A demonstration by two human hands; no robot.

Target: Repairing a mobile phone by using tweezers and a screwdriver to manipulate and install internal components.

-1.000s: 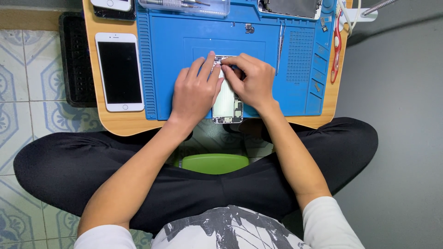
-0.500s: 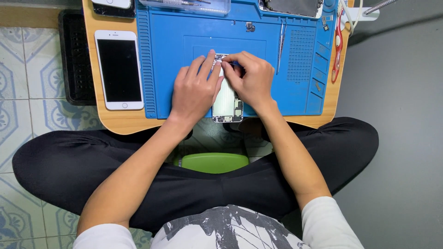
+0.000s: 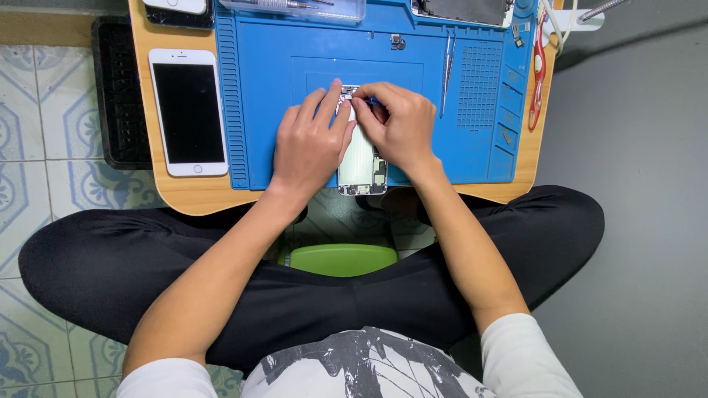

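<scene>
Phone chassis (image 3: 361, 158) lies between left hand (image 3: 310, 144) and right hand (image 3: 394, 125).

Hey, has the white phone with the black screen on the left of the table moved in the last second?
No. The white phone lies in the same spot on the wooden table, just left of the blue mat, its edge parallel to the mat's as before.

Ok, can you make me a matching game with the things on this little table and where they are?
Things:
1. white phone
2. opened phone
3. red tool
4. tweezers

Places:
A. under both hands, at the blue mat's near edge
B. on the bare wood, left of the mat
C. at the table's right edge
D. on the mat, just right of the right hand

Pairs: 1-B, 2-A, 3-C, 4-D
</scene>
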